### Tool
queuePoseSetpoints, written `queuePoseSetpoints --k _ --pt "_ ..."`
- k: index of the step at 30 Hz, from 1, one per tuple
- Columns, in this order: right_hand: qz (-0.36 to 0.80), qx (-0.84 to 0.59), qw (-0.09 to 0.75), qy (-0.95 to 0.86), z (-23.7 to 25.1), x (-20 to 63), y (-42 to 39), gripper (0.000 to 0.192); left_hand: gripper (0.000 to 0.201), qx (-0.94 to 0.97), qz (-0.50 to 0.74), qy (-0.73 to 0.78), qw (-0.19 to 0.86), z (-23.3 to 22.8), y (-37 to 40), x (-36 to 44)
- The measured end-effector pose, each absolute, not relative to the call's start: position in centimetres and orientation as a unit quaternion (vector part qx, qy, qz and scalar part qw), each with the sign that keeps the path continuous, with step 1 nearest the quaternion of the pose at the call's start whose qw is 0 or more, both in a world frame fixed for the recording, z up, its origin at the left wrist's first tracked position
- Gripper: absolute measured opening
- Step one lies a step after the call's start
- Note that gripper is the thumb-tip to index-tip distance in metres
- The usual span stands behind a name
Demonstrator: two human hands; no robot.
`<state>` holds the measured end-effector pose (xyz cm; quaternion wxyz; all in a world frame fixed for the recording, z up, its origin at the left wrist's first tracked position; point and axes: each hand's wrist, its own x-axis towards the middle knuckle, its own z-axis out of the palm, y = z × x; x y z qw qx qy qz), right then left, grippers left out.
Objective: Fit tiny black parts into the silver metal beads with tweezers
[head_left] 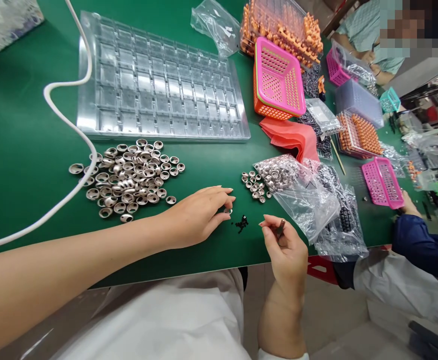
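Note:
My left hand [198, 215] reaches over the green table with its fingers pinched on a small silver metal ring [228, 211], partly hidden by the fingertips. Closed around a slim dark tweezers-like metal tool [280, 228] is my right hand [287, 247], near the table's front edge. Most of that tool is covered by the fingers. A little heap of tiny black parts [242, 224] lies between the two hands. Left of my left hand spreads a large pile of silver metal rings [132, 175]. A smaller group of similar rings [255, 187] lies beyond my fingertips.
A clear compartment tray [166, 87] lies behind the pile, with a white cable [59, 107] curving past it. Clear bags of parts [305, 197], stacked pink and orange baskets [279, 75] and trays of orange pieces [282, 30] stand rightward. Co-workers sit at the right.

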<state>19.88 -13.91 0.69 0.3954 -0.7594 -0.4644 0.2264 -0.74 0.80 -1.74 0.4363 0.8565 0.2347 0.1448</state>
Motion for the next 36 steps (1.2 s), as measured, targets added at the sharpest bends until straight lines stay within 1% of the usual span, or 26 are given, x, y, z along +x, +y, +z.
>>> queuePoseSetpoints --k 9,16,22,27,32,36 --pt "0.270 -0.738 0.474 -0.398 0.7 19.9 -13.7 0.019 0.013 0.857 0.148 0.237 0.433 -2.0 0.9 -0.7" --pt "0.303 -0.711 0.507 -0.382 0.2 20.2 -13.8 0.021 0.016 0.861 0.153 0.234 0.424 -2.3 0.9 -0.8" --pt "0.332 -0.705 0.525 -0.341 0.2 20.2 -13.7 0.022 0.018 0.861 0.184 0.229 0.415 -3.1 0.8 -0.7" --pt "0.357 -0.691 0.561 -0.284 0.3 19.8 -13.2 0.024 0.017 0.863 0.153 0.232 0.422 -2.6 0.9 -0.8" --pt "0.365 -0.701 0.559 -0.250 0.4 19.5 -13.1 0.026 0.018 0.862 0.149 0.234 0.425 -2.2 0.9 -0.9" --pt "0.369 -0.696 0.560 -0.256 0.5 19.4 -13.2 0.026 0.018 0.861 0.151 0.234 0.426 -2.2 0.9 -0.9"
